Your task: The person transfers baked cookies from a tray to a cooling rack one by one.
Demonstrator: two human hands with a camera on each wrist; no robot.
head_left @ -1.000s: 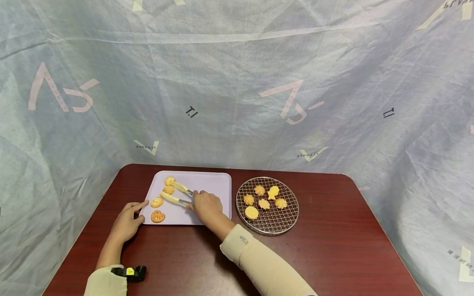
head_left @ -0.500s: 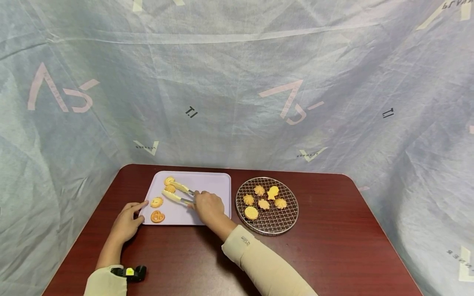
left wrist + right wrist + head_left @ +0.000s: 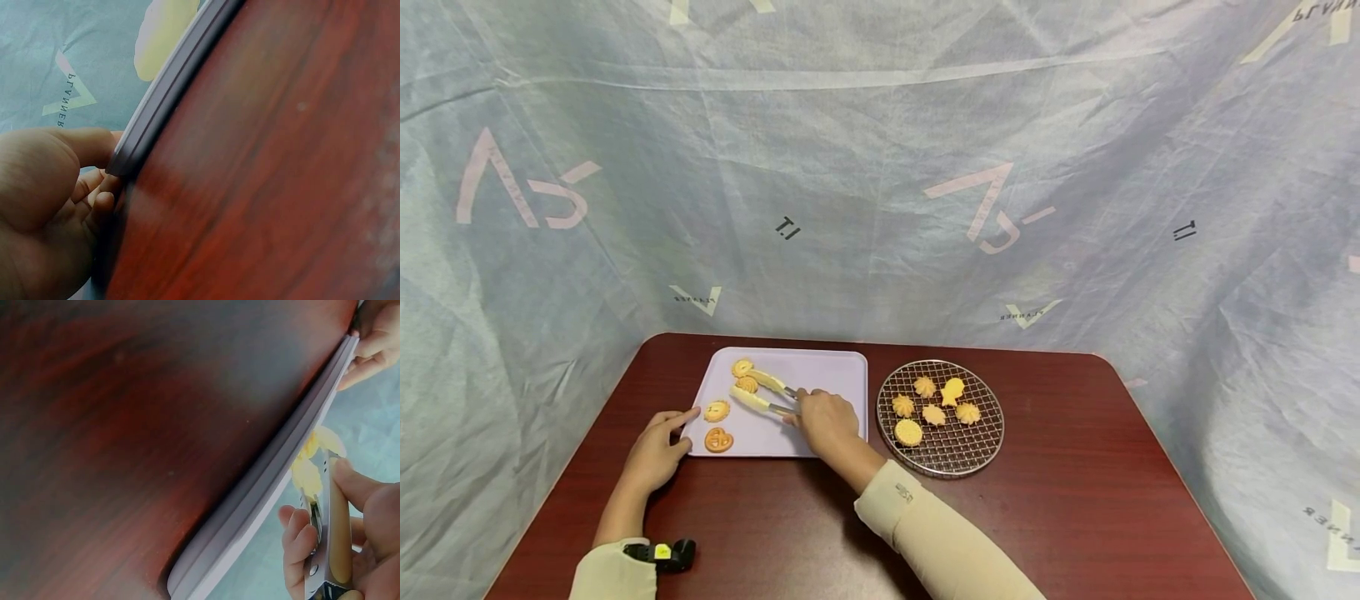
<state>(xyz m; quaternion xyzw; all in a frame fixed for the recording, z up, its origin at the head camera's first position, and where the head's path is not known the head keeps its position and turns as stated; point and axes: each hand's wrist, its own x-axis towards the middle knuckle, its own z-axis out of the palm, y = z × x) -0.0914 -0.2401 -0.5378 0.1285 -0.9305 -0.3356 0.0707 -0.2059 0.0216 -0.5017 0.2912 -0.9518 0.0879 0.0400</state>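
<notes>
My right hand (image 3: 829,423) grips metal tongs (image 3: 784,409) with pale yellow tips over the lilac tray (image 3: 831,375). The tips stand on either side of a round ridged cookie (image 3: 747,384), just in front of another round cookie (image 3: 742,367); whether they touch it I cannot tell. A scalloped cookie (image 3: 717,410) and a pretzel-shaped cookie (image 3: 718,440) lie at the tray's left side. With thumb and fingers my left hand (image 3: 655,450) holds the tray's front left corner. The left wrist view shows its thumb against the tray edge (image 3: 165,81); in the right wrist view the tongs (image 3: 328,544) lie in my right hand (image 3: 369,531).
A round wire rack (image 3: 955,458) stands right of the tray with several cookies on it, among them a fish-shaped one (image 3: 952,390) and a round one (image 3: 908,432). Both stand on the dark red table (image 3: 1075,467), with a grey printed cloth (image 3: 880,167) behind.
The tongs and my right hand have shifted slightly right, and the ridged cookie between the tips has moved a little to the right. My left hand stays at the tray's corner.
</notes>
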